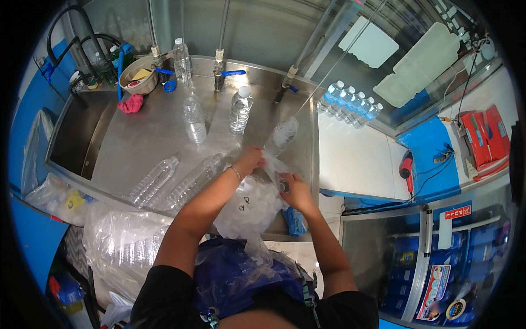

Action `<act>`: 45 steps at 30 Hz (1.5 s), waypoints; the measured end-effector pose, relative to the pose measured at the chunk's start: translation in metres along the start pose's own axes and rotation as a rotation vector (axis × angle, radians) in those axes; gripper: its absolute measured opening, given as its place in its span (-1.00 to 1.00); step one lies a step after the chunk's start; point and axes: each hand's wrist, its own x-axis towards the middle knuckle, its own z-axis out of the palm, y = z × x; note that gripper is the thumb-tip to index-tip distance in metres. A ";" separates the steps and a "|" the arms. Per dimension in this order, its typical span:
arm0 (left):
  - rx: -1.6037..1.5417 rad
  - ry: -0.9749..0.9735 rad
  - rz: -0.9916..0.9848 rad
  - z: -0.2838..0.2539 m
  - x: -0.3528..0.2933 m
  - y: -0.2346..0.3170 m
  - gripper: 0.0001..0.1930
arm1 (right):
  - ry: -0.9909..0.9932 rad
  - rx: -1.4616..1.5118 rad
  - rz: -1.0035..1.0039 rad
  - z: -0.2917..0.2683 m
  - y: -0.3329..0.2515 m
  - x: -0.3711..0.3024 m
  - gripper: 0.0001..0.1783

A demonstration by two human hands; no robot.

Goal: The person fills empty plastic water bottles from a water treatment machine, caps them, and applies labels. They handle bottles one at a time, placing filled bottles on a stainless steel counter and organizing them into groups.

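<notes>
My left hand [251, 159] is closed on an edge of thin clear plastic film [272, 166] above the steel counter. Beside it, my right hand [296, 193] has its fingers curled against the same film, near a small greyish round thing that I cannot make out. Under both hands bulges a translucent bag [247, 207] full of crumpled clear pieces. Just beyond my hands a clear bottle [282, 135] stands below a thin rod or stream. Two clear bottles lie on their sides to the left, one long bottle [156, 178] and another bottle [193, 180].
Upright bottles stand farther back: one bottle [240, 111], another [194, 120] and a third [181, 60]. Blue-handled valves [233, 73] line the rear. A sink [82, 129] lies left, with a basket [137, 74] behind. Several packed bottles [349, 104] stand right. A blue packet [294, 221] sits at the front edge.
</notes>
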 end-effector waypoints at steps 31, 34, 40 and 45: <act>1.320 0.271 -0.199 -0.059 -0.117 0.094 -0.64 | -0.027 1.664 0.589 0.001 -0.001 0.147 -0.71; 1.261 0.173 -0.411 -0.094 -0.137 0.087 -0.69 | -0.018 1.656 0.594 0.020 0.013 0.147 -0.69; 1.002 0.139 -0.155 -0.105 -0.122 0.123 -0.35 | -0.247 1.700 0.623 -0.005 0.011 0.144 -0.65; 0.439 0.111 0.238 -0.081 -0.037 0.130 -0.19 | -0.220 1.502 0.483 -0.015 0.010 0.131 -0.60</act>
